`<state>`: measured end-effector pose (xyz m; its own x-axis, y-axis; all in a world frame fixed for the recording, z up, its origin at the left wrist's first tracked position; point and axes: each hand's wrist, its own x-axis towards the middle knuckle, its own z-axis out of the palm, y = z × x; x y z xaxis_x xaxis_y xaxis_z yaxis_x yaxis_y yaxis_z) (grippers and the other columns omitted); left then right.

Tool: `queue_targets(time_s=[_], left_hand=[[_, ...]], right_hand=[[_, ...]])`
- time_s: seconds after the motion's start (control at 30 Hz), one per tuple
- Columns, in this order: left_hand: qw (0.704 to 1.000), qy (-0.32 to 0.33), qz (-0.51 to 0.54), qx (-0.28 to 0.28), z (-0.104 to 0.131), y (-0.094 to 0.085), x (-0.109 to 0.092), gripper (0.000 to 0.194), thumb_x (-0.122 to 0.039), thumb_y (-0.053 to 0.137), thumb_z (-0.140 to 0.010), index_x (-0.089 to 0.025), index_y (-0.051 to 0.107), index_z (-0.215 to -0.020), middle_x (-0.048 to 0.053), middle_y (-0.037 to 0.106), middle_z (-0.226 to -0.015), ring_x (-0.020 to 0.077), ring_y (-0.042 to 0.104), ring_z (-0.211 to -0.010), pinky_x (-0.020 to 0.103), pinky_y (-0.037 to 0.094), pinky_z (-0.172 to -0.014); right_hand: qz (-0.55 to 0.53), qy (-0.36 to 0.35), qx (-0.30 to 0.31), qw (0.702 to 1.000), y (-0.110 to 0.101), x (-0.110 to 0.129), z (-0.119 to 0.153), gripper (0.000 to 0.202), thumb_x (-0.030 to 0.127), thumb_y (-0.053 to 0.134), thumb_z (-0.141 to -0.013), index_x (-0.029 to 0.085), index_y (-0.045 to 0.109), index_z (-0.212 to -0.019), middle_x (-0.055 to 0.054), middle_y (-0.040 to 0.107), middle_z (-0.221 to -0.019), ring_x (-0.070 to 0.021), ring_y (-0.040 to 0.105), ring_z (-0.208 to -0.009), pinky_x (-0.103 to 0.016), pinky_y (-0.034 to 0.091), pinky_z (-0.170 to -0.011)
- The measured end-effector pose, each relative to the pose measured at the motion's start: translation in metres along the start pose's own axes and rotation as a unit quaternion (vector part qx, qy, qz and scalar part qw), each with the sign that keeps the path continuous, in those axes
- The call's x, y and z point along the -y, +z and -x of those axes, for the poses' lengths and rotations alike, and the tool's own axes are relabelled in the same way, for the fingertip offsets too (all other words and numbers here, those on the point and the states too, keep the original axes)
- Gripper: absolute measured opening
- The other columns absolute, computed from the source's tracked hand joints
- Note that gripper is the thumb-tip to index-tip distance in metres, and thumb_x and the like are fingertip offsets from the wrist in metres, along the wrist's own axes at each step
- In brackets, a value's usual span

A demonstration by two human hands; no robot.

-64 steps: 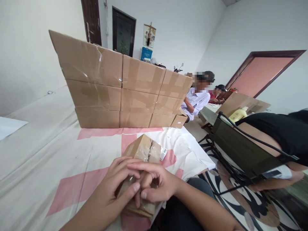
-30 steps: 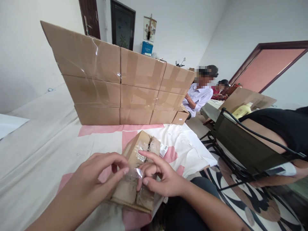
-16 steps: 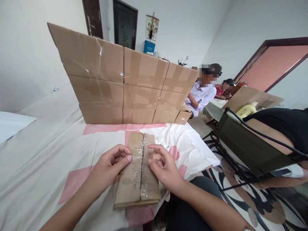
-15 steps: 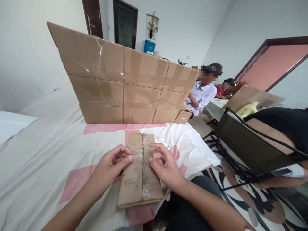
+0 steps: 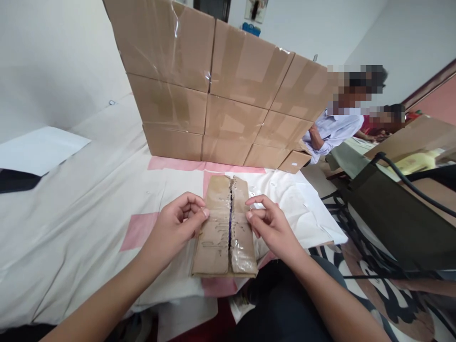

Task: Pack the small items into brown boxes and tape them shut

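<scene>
Left hand point(image 5: 183, 218) rests half curled at small carton point(image 5: 218, 228), left edge; right hand point(image 5: 271, 222) likewise, right edge; cannot tell if either grips; ragged slit point(image 5: 230, 228) parts top.

Extends left forearm point(image 5: 121, 280) and right forearm point(image 5: 331, 301) inward from the lower corners. Holds left hand point(image 5: 181, 218) and right hand point(image 5: 270, 223) apart at similar height, bare. Curls left fingers point(image 5: 188, 199) near thumb point(image 5: 195, 221). Bends right index finger point(image 5: 261, 199) above right thumb point(image 5: 257, 223), tips apart.
</scene>
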<state>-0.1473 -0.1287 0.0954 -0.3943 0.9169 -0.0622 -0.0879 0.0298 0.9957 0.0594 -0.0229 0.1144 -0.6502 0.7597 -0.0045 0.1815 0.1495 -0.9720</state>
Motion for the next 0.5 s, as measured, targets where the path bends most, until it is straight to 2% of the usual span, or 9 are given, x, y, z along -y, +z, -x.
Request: queue_targets(time_s=[0.2,0.37,0.5], left_hand=[[1.000,-0.009,0.001,-0.004,-0.003,-0.004,0.000,0.024,-0.038,0.073,-0.081,-0.021,0.057,-0.086,-0.008,0.050,-0.061,0.0074,0.042,-0.051,0.021,0.033,-0.049],[0.997,0.042,-0.064,-0.029,-0.006,-0.004,0.003,0.018,-0.034,0.071,-0.082,-0.020,0.060,-0.084,-0.004,0.056,-0.071,0.0098,0.050,-0.065,0.023,0.039,-0.063],[0.988,0.048,-0.142,-0.039,-0.001,-0.005,0.000,0.012,-0.032,0.065,-0.086,-0.022,0.059,-0.091,-0.005,0.057,-0.073,0.0118,0.051,-0.065,0.025,0.039,-0.063]], right_hand=[[-0.011,-0.020,-0.006,1.000,0.001,-0.003,-0.006,0.027,0.041,0.062,-0.093,0.021,0.049,-0.106,0.010,0.048,-0.054,-0.0100,0.042,-0.051,-0.024,0.033,-0.055],[0.005,-0.014,-0.039,0.999,0.003,-0.005,-0.010,0.029,0.041,0.065,-0.090,0.022,0.049,-0.105,0.012,0.043,-0.052,-0.0096,0.037,-0.049,-0.022,0.028,-0.051],[0.049,-0.002,-0.052,0.997,0.006,-0.004,-0.011,0.026,0.036,0.064,-0.090,0.022,0.049,-0.106,0.014,0.035,-0.052,-0.0085,0.030,-0.048,-0.021,0.024,-0.050]])
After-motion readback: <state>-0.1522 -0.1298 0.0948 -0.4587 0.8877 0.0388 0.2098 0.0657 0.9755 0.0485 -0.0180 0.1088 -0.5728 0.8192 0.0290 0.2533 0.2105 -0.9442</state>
